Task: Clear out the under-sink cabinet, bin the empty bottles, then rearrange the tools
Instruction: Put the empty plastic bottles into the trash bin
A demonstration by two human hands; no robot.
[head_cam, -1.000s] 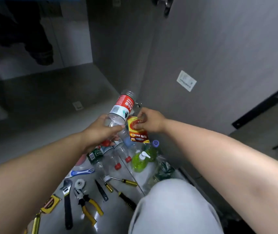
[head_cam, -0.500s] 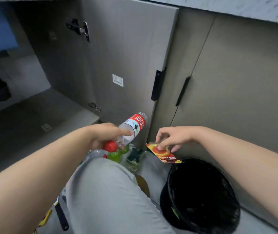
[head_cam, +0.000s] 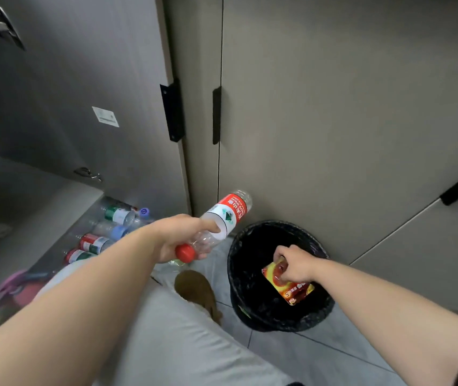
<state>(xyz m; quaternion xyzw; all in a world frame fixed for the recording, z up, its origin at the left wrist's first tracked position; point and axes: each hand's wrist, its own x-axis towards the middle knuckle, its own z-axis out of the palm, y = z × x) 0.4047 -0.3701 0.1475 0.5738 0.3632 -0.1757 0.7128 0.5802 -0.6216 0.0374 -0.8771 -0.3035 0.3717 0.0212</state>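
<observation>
Nearest the camera, both bare forearms are reaching out over a grey-trousered knee (head_cam: pixel 166 338). The left hand (head_cam: pixel 179 236) is wrapping its grip around the neck end of a clear water bottle (head_cam: pixel 222 218) with a red label — fingers pressed around the plastic, the red cap (head_cam: pixel 185 253) poking out just below the grip and the bottle's base tilting up and away from it. The bottle looks empty, though the clear plastic is making that hard to confirm.

The right hand (head_cam: pixel 296 264) is pinching the top edge of a red and yellow packet (head_cam: pixel 291 288), which is hanging below the grip. This is what is changing: half a second ago the packet was being held above and short of the black bin (head_cam: pixel 240 274), and now it is sitting well inside the rim, over the dark liner. I judge the drop is all but made — the fingers only need to be spreading for the packet to fall in.

The bottle, meanwhile, is travelling to the left of and slightly above the bin's rim, not yet over the opening, so it is likely going in next.

Beyond the left grip, several more bottles (head_cam: pixel 105 232) are lying on their sides on the floor beside the open cabinet door (head_cam: pixel 77 87), so the binning step is looking far from finished, and the tools are waiting out of view
</observation>
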